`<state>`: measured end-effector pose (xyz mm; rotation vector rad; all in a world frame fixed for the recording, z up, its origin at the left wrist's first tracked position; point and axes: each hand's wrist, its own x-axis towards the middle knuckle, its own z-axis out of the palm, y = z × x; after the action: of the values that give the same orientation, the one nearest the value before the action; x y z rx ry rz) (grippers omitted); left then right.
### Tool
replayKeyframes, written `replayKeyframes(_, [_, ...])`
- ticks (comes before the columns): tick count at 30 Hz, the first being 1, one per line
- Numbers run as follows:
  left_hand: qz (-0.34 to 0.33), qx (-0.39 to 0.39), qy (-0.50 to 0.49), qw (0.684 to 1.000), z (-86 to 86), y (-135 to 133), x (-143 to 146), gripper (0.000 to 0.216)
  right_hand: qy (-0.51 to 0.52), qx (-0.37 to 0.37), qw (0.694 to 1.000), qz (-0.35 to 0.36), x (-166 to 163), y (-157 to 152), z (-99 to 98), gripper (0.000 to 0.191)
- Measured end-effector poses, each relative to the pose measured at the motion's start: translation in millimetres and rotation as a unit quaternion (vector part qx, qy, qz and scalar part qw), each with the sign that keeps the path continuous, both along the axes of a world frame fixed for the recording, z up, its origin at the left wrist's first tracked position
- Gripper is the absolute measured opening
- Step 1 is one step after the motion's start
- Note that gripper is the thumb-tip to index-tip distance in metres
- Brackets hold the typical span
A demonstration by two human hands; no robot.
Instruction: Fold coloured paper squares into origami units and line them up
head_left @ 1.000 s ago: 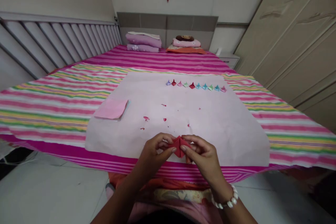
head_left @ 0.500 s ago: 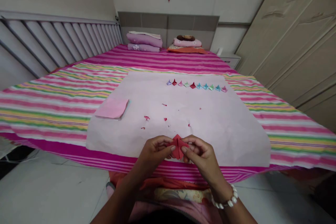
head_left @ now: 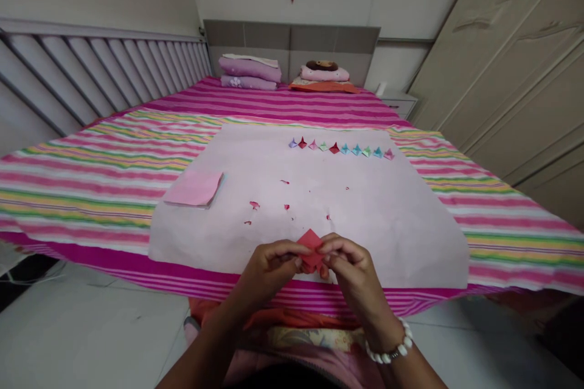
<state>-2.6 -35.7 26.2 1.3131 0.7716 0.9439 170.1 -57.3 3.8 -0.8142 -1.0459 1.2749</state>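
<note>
Both hands meet at the near edge of the bed (head_left: pixel 91 176), low in the middle of the view. The left hand (head_left: pixel 269 267) comes in from the near left. Its arm slants up and to the right. Its fingers curl in, and its thumb and fingertips pinch the left side of a small red paper (head_left: pixel 311 248). The right hand (head_left: pixel 353 270) comes in from the near right. It has a white bead bracelet (head_left: pixel 389 351) on the wrist. Its fingers bend down over the paper, and they pinch the right side. The two hands are so close that their fingertips nearly touch.

The red paper is folded. It sits between the two hands, just above the near edge of a big pale pink sheet (head_left: pixel 387 219). One flat corner sticks up toward the far side. The rest is hidden by the fingers.

The pink sheet lies on the bed over a striped cover. Small red scraps (head_left: pixel 254 205) lie on the sheet, a little farther away than the hands. A stack of pink paper (head_left: pixel 194 189) lies at the left edge of the sheet. A row of small folded shapes (head_left: pixel 340 148) in red, pink, green and blue lies at the far side of the sheet. Pillows (head_left: pixel 249 73) rest at the far end of the bed.
</note>
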Motion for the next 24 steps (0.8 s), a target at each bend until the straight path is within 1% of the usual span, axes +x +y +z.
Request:
replayKeyframes(3, [0.02,-0.008,0.01,1.0,3.0,-1,2,0.014,-0.01,0.004,1.0,0.006,0,-2,2.7,0.01])
replayKeyframes(6, [0.052,-0.011,0.009,0.999,2.4,-2,5,0.008,-0.028,-0.013,1.0,0.004,-2,-2,2.7,0.004])
replayKeyframes(8, [0.063,-0.018,0.011,0.998,0.0,-3,8,0.008,-0.047,-0.037,0.998,-0.009,-4,-2,2.0,0.011])
replayKeyframes(10, [0.08,-0.026,0.01,0.996,-3.4,-4,11,0.012,-0.064,-0.057,0.996,-0.02,-6,-2,2.1,0.016])
replayKeyframes(13, [0.116,-0.053,-0.011,0.992,-8.0,-4,14,0.031,-0.059,-0.062,0.996,-0.038,-8,-1,4.5,0.024])
replayKeyframes(16, [0.137,-0.085,-0.035,0.986,-10.1,-2,16,0.049,-0.039,-0.058,0.996,-0.06,-9,-1,7.7,0.039])
replayKeyframes(18, [0.143,-0.085,-0.04,0.985,-10.7,-2,18,0.051,-0.037,-0.06,0.995,-0.067,-9,-1,8.8,0.047])
replayKeyframes(21, [0.158,-0.069,-0.05,0.984,-12.2,-2,20,0.05,-0.038,-0.062,0.994,-0.075,-10,-1,8.4,0.05])
replayKeyframes(23, [0.165,-0.083,-0.069,0.98,-13.5,-4,24,0.051,-0.033,-0.06,0.994,-0.091,-12,-2,7.6,0.051])
replayKeyframes(24, [0.155,-0.1,-0.079,0.98,-14.0,-4,25,0.049,-0.029,-0.057,0.993,-0.1,-13,-2,7.2,0.051])
